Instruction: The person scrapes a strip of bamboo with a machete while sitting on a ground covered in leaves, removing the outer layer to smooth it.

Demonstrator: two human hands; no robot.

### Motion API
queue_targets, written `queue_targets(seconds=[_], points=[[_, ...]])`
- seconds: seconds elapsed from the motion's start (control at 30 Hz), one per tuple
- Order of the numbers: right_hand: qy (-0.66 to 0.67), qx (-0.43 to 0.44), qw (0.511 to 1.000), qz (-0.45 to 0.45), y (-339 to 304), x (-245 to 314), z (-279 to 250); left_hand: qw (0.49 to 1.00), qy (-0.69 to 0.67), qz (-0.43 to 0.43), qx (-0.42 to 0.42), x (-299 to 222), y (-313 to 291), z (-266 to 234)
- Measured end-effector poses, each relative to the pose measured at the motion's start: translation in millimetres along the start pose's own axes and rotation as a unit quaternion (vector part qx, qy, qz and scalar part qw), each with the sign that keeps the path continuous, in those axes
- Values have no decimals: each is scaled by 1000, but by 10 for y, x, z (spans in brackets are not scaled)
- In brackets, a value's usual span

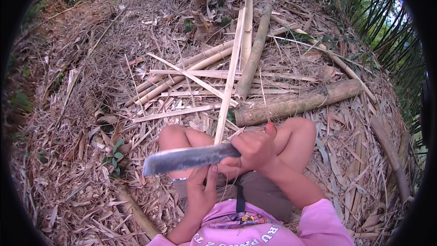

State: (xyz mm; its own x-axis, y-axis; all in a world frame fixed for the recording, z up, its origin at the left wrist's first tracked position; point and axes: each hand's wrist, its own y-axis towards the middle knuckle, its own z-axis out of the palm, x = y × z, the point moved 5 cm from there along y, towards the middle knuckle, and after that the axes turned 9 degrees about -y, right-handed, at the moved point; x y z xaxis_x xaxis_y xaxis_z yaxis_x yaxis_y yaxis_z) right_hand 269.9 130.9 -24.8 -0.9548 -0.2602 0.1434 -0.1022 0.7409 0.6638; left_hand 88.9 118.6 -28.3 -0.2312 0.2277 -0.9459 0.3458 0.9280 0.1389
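Note:
My right hand (256,148) is closed around the handle of a machete (189,158), its broad dark blade lying level and pointing left. A long pale split bamboo strip (230,82) runs from the far bamboo pile toward my lap and passes out of sight at the blade. Just under the blade, my left hand (202,192) is closed at the strip's near end, thumb upward. The blade hides part of its fingers and the end of the strip. My bent knees lie on either side of the strip.
Beyond my knees lies a thick bamboo log (298,104), with a thinner bamboo pole (256,52) leaning near it. Several split strips (195,77) lie crossed to the left. Dry leaves and shavings cover the ground. A small green plant (116,158) grows at left; bamboo stems (391,27) stand right.

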Motion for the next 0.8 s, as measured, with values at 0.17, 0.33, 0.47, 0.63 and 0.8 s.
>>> queue_targets(seconds=[0.17, 0.33, 0.47, 0.63, 0.8], points=[[10, -45, 998, -37, -11, -243, 50, 999, 28, -31, 23, -116, -22, 12], [-33, 27, 965, 259, -64, -1163, 265, 993, -34, -92, 58, 28, -297, -65], [-38, 50, 993, 99, 18, -603, 124, 998, 8, -53, 39, 66, -251, -60], [-37, -27, 998, -37, 100, -394, -1, 997, 62, 10, 44, -132, -200, -72], [-98, 2, 988, 117, 29, -982, 141, 994, 80, -24, 64, -35, -356, -135]])
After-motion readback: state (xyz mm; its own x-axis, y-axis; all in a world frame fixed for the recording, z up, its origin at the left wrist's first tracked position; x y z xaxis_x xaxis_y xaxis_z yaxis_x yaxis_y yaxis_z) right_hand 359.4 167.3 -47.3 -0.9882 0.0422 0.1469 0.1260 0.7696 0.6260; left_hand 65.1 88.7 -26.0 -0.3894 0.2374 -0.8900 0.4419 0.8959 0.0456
